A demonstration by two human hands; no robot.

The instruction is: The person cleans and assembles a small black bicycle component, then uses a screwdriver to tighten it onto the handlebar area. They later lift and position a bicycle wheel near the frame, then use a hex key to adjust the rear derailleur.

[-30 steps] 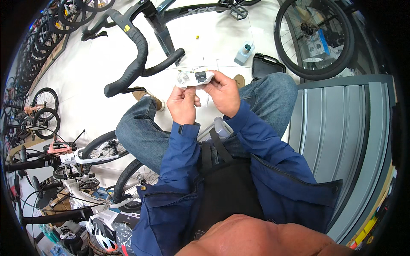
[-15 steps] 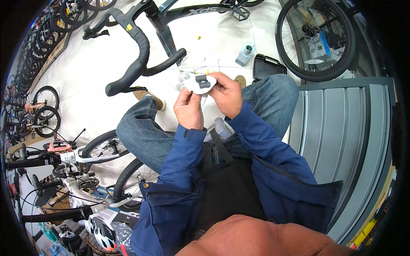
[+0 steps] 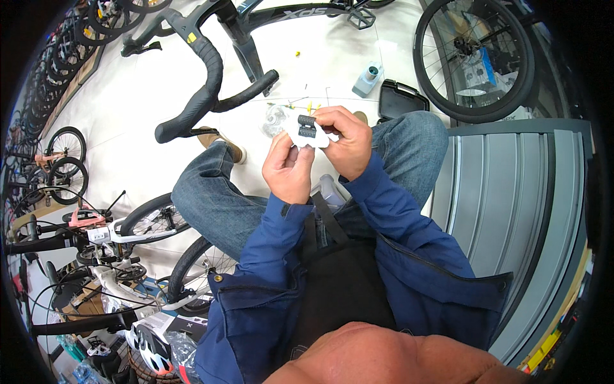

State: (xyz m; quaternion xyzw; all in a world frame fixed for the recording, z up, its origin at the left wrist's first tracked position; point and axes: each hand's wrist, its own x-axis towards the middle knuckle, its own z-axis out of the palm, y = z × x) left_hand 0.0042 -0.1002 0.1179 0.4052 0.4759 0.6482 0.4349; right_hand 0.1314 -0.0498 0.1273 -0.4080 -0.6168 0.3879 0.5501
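Both hands closed on one thing, a white wrapping (image 3: 295, 133), held up between the person's knees. Left hand (image 3: 289, 173) pinches its near left edge, thumb uppermost; right hand (image 3: 348, 141) pinches its right side, fingers bent. On the wrapping, between the two grips, lies a dark ribbed part (image 3: 307, 132), seemingly in two sections. Whether the wrapping is a pouch or a loose sheet cannot be told.

Just left of it, crumpled clear plastic (image 3: 275, 119); what it contains, if anything, is unclear. A little farther out, small yellow pieces (image 3: 310, 107) and thin metal tools on the pale floor (image 3: 256, 153).

Far right of the hands: a pale blue bottle (image 3: 366, 83) with a dark round top, contents hidden. Just beside it, nearer, a black hard case (image 3: 401, 102); its inside cannot be made out. Beyond the right knee, a spoked wheel (image 3: 419, 64) stands before a box with a blue panel (image 3: 483, 69).

Far left, a drop handlebar (image 3: 208, 67) wrapped in black. Near left, a brown cardboard box (image 3: 86, 304) behind white bicycle frames; nearer, a white and black helmet (image 3: 152, 352) next to a clear plastic bag (image 3: 183, 351).
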